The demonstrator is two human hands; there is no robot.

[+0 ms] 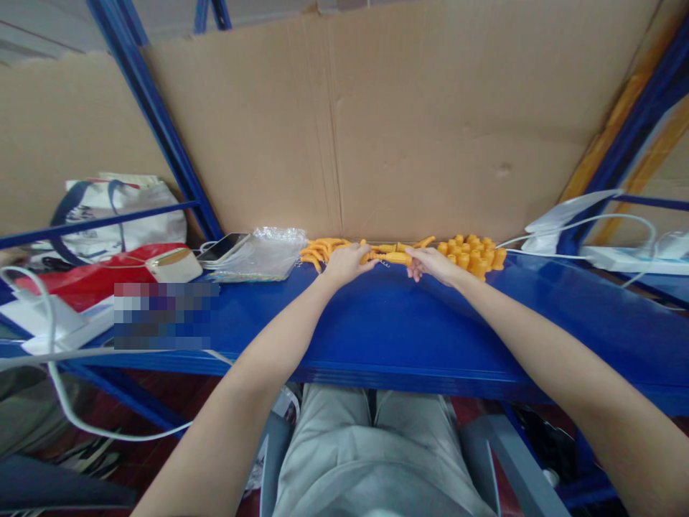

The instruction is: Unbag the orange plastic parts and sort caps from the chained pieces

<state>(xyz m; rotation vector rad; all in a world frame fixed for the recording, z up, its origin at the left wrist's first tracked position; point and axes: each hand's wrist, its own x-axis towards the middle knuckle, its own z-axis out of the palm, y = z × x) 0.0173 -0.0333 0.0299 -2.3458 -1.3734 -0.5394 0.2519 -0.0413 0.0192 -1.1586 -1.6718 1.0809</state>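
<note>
Both hands are out over the back of the blue table, close to the cardboard. My left hand (347,264) is closed around a slim orange plastic piece (397,258), its thumb pointing right. The other end of that piece reaches my right hand (435,266), whose thumb and forefinger pinch it while the other fingers curl below. Small dark metal bits show near the left thumb, too small to name. Several curved orange parts (317,251) lie by my left hand. A cluster of short orange cylinders (474,255) stands just right of my right hand.
A tall cardboard sheet (409,122) closes off the back. At left lie plastic bags (261,255), a phone (226,248), a beige case (173,266) and a white power strip (69,323). White cables (584,219) run at right. Blue frame posts (161,122) flank the table (409,330).
</note>
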